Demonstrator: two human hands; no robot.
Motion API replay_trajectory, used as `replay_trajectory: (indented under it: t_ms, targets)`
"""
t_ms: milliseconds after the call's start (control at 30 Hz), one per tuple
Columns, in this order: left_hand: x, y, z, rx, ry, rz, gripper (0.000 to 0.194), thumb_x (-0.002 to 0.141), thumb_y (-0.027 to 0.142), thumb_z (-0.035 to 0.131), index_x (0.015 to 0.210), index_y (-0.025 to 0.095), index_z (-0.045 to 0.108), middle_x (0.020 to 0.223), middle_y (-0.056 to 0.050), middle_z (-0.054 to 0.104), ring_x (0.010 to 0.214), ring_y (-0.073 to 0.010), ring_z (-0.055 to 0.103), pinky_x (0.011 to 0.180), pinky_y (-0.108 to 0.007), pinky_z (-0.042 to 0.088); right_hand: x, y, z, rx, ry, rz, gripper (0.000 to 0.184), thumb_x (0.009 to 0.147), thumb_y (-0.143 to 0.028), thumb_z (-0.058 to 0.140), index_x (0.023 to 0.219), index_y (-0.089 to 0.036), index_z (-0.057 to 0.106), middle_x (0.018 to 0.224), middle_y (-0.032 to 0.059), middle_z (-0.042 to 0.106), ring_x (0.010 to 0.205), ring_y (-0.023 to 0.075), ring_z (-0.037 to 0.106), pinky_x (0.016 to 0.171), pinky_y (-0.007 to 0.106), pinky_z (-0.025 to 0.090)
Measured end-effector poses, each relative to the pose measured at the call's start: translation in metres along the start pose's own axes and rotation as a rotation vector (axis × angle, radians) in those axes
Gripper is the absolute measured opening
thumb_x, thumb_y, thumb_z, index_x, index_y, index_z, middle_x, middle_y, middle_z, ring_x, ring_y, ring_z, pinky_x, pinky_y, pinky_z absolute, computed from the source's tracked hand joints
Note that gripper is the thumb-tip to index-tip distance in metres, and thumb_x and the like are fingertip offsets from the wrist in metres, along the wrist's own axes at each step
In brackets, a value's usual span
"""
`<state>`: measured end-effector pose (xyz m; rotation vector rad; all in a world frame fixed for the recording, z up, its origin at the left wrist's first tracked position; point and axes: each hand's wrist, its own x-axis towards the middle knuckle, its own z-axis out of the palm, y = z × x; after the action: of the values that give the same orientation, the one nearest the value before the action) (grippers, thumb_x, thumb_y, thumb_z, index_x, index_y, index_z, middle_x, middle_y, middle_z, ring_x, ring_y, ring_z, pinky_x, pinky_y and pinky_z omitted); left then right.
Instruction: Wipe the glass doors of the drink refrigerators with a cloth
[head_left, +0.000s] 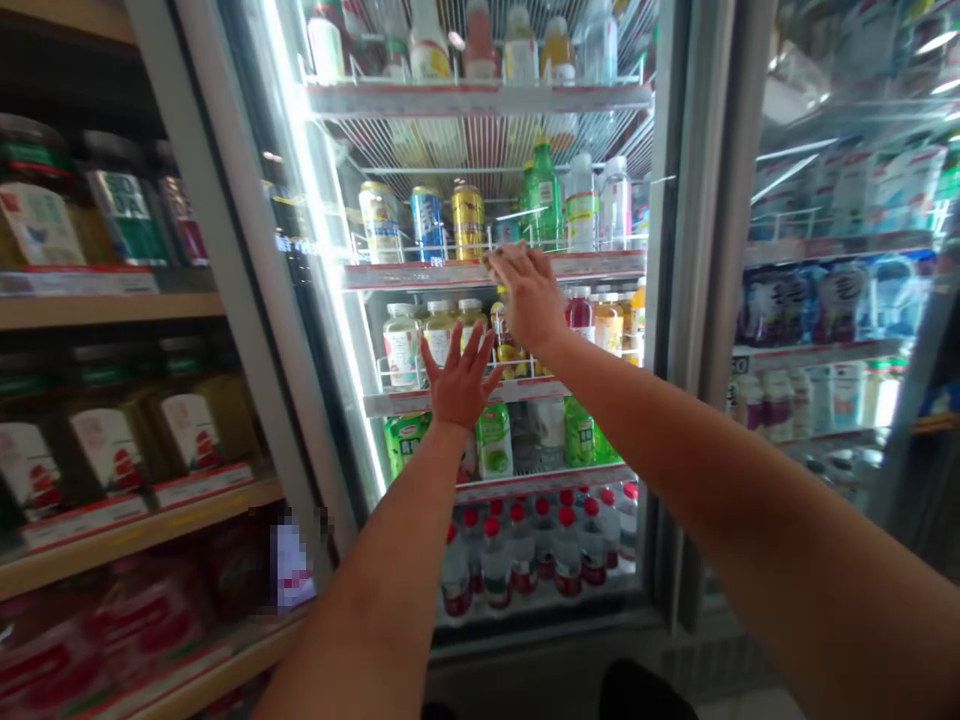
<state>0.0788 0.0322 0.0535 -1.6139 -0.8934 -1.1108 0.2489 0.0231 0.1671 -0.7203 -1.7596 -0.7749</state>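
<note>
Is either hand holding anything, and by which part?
The right hand presses something pale, maybe a cloth, against the shelf edge; the grip cannot be told. The left hand is open, holding nothing.

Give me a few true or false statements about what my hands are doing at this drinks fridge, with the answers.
1. The right hand rests at the front edge of the shelf carrying the cans. True.
2. The left hand grips a bottle. False: it is open, fingers spread, holding nothing.
3. Red-capped bottles fill the bottom row. True.
4. The green bottle stands on the bottom shelf. False: it stands beside the cans, above the right hand.
</note>
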Motion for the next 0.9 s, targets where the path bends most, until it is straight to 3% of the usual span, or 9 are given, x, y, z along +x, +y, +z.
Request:
replay_trajectory:
  t_ms: [67, 133, 300, 333, 500, 633, 700, 833, 900]
  targets:
    - [0.0, -0.001, 0.001, 0.002, 0.006, 0.004, 0.052, 0.102, 0.047, 0.05, 0.151, 0.03, 0.045, 0.153, -0.004, 0.049, 0.152, -0.027, 0.029, 0.124, -0.057, -0.018, -0.002, -0.01, -0.001, 0.015, -0.162, -0.193, 0.052, 0.096, -0.01, 0.049, 0.143, -0.032, 0.056, 0.151, 0.0002, 0.053, 0.14, 0.0309, 0.042, 0.115, 0.052, 0.042]
    - [0.0, -0.001, 0.001, 0.002, 0.005, 0.004, 0.052, 0.103, 0.048, 0.05, 0.151, 0.029, 0.046, 0.153, -0.004, 0.049, 0.152, -0.0271, 0.03, 0.124, -0.057, -0.018, 0.002, -0.011, -0.004, 0.014, -0.239, -0.302, 0.049, 0.097, -0.011, 0.05, 0.139, -0.033, 0.06, 0.149, -0.0015, 0.055, 0.138, 0.0286, 0.044, 0.115, 0.049, 0.042]
    - [0.0, 0.0, -0.002, 0.006, -0.003, 0.004, 0.054, 0.102, 0.05, 0.051, 0.151, 0.029, 0.046, 0.154, -0.004, 0.047, 0.151, -0.0273, 0.031, 0.125, -0.057, -0.017, 0.009, 0.002, -0.005, -0.029, 0.014, 0.038, 0.058, 0.095, -0.004, 0.041, 0.146, -0.028, 0.052, 0.152, 0.0034, 0.049, 0.141, 0.0326, 0.039, 0.112, 0.052, 0.043]
    - [0.0, 0.001, -0.003, 0.009, 0.001, 0.004, 0.054, 0.101, 0.05, 0.051, 0.151, 0.029, 0.046, 0.154, -0.004, 0.047, 0.151, -0.0272, 0.031, 0.125, -0.057, -0.016, 0.007, 0.002, -0.004, -0.031, 0.021, 0.051, 0.059, 0.095, -0.004, 0.041, 0.147, -0.028, 0.051, 0.153, 0.0037, 0.048, 0.142, 0.0332, 0.038, 0.112, 0.053, 0.043]
    - [0.0, 0.001, -0.002, 0.022, 0.037, 0.002, 0.05, 0.101, 0.049, 0.053, 0.148, 0.03, 0.049, 0.151, -0.005, 0.052, 0.151, -0.0272, 0.031, 0.126, -0.057, -0.012, -0.006, -0.002, -0.001, -0.001, -0.166, -0.249, 0.051, 0.098, -0.008, 0.04, 0.141, -0.028, 0.058, 0.152, 0.0, 0.052, 0.14, 0.0286, 0.042, 0.114, 0.048, 0.042]
    - [0.001, 0.002, -0.002, 0.017, 0.026, -0.011, 0.051, 0.1, 0.051, 0.054, 0.147, 0.03, 0.05, 0.159, -0.008, 0.042, 0.152, -0.0261, 0.029, 0.127, -0.055, -0.011, -0.011, 0.017, -0.004, 0.009, 0.063, 0.018, 0.061, 0.095, -0.002, 0.033, 0.147, -0.028, 0.052, 0.151, 0.0027, 0.053, 0.139, 0.0301, 0.043, 0.115, 0.051, 0.039]
    - [0.001, 0.002, -0.003, -0.005, -0.009, -0.05, 0.052, 0.1, 0.053, 0.053, 0.147, 0.03, 0.05, 0.163, -0.01, 0.032, 0.152, -0.0263, 0.028, 0.126, -0.055, -0.01, -0.023, 0.02, -0.004, 0.006, 0.112, 0.078, 0.061, 0.095, -0.003, 0.034, 0.147, -0.029, 0.052, 0.15, 0.0033, 0.053, 0.139, 0.0321, 0.043, 0.115, 0.054, 0.039]
    - [0.002, 0.003, -0.005, -0.03, -0.052, -0.09, 0.051, 0.1, 0.054, 0.05, 0.145, 0.03, 0.051, 0.164, -0.011, 0.029, 0.153, -0.0251, 0.026, 0.126, -0.056, -0.01, -0.053, 0.015, -0.005, -0.006, -0.107, -0.165, 0.057, 0.096, -0.008, 0.042, 0.146, -0.03, 0.053, 0.151, 0.0008, 0.054, 0.139, 0.0298, 0.044, 0.116, 0.051, 0.041]
    - [0.002, 0.004, -0.006, -0.017, -0.045, -0.081, 0.05, 0.101, 0.054, 0.049, 0.145, 0.03, 0.052, 0.162, -0.011, 0.033, 0.153, -0.0249, 0.027, 0.126, -0.058, -0.008, -0.055, 0.021, -0.009, -0.008, -0.106, -0.164, 0.058, 0.095, -0.006, 0.042, 0.145, -0.031, 0.054, 0.15, 0.0, 0.055, 0.139, 0.0285, 0.045, 0.118, 0.05, 0.04]
